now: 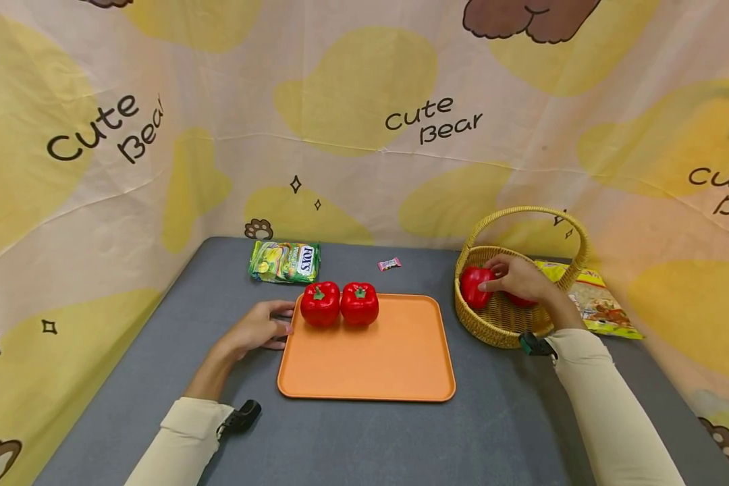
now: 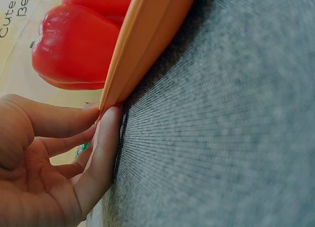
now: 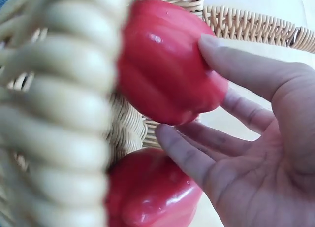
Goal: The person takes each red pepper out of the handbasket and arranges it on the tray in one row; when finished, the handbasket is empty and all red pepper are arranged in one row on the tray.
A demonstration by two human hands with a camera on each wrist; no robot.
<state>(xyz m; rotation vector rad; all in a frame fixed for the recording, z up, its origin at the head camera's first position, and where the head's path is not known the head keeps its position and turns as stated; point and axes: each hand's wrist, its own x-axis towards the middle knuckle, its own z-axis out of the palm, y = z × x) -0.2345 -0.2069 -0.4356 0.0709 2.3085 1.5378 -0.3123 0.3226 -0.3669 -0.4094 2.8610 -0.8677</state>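
My left hand [image 1: 257, 329] pinches the left rim of an orange tray [image 1: 370, 364]; the left wrist view shows the thumb [image 2: 64, 117] on one side of the rim and a finger on the other. Two red bell peppers with green stems, a left one [image 1: 320, 305] and a right one [image 1: 360, 304], sit side by side at the tray's back left. Inside a wicker basket [image 1: 492, 332], my right hand [image 1: 518, 278] holds a red bell pepper [image 3: 167, 59] between thumb and fingers. Another red pepper [image 3: 152, 192] lies below those fingers, partly hidden by the basket's rim.
Behind the tray lie a green Fox's candy bag [image 1: 285, 262] and a small pink wrapped candy [image 1: 389, 264]. A yellow food packet [image 1: 601, 304] lies right of the basket, whose tall handle [image 1: 522, 210] arches over it. A printed cloth [image 1: 352, 202] hangs behind the grey table [image 1: 364, 445].
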